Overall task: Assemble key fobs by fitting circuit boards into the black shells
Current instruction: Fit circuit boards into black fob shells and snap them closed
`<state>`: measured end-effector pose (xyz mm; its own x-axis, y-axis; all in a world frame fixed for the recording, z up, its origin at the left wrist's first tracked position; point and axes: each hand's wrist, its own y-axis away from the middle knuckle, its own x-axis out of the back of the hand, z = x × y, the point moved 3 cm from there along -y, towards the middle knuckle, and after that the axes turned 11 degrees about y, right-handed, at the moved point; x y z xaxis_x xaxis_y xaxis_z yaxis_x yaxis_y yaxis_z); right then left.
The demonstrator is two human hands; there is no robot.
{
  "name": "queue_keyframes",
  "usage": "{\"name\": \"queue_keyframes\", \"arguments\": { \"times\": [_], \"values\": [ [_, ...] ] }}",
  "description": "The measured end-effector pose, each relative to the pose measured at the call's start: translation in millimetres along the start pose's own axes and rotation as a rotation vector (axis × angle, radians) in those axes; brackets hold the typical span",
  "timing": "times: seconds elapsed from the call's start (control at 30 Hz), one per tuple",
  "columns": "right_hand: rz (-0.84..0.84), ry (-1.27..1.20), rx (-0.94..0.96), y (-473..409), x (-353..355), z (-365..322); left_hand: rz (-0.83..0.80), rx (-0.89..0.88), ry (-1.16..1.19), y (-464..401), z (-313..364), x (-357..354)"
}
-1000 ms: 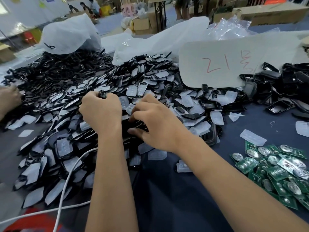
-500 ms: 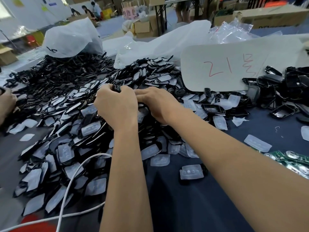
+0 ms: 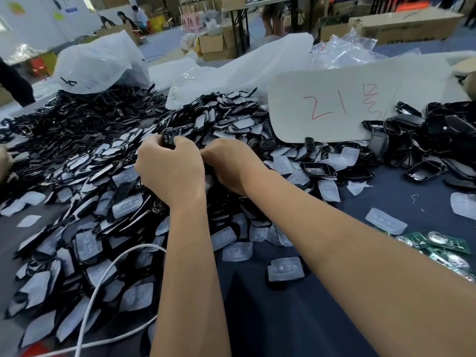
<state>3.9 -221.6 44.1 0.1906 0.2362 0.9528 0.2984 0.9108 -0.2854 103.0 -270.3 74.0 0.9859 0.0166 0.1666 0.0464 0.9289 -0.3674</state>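
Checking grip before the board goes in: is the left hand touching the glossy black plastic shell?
Touching. The head view shows the left hand with fingers curled around the black shell above the pile.

We look across a large workroom with a blue floor point(image 3: 164, 51). Taking the black-legged table point(image 3: 260, 6) at the far side as our landmark, we see open cardboard boxes point(image 3: 213, 43) on the floor just left of it, and a long cardboard box point(image 3: 409, 24) to its right. Pink stools point(image 3: 192, 23) stand left of the table. Farther left, a white wall point(image 3: 49, 19) carries coloured paper notes, with people sitting near it.
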Motion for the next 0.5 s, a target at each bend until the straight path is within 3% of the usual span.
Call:
{"name": "queue_keyframes", "arguments": {
  "times": [0.2,0.37,0.43,0.5],
  "values": [
    [0.201,0.026,-0.027,23.5,-2.1,3.6,0.012,0.003,0.032,3.6,3.9,-1.5],
    [0.324,-0.145,-0.134,65.0,13.3,41.2,0.030,-0.031,0.152,12.8,19.2,-13.0],
    [0.311,-0.110,-0.208,95.9,20.5,69.0,-0.067,-0.030,0.214,29.0,25.5,-30.5],
    [0.271,-0.054,-0.317,133.9,26.2,102.3,-0.293,0.034,0.259,56.6,28.3,-57.2]
  ]
}}
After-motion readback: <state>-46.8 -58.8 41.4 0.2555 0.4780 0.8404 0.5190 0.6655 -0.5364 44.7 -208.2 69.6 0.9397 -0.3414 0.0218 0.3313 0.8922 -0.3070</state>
